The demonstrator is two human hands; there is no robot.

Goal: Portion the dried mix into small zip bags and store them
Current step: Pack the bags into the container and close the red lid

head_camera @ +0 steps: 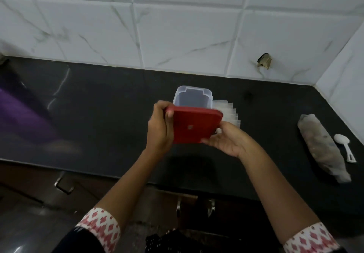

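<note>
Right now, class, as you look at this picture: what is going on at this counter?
A person holds a red lid with both hands, the left hand gripping its left edge and the right hand its lower right corner, in front of an open clear container on the black counter. Small zip bags lie fanned beside the container. Further right, the bag of dried mix and a white spoon lie untouched.

You have bare counter (102,103) free left of the clear tub (192,96) and again between the small bags (229,113) just right of it and the rolled packet (323,150) with its spoon (343,145) far right, while the red lid (195,126) blocks the tub's near side and tiled wall (177,36) closes the back.
</note>
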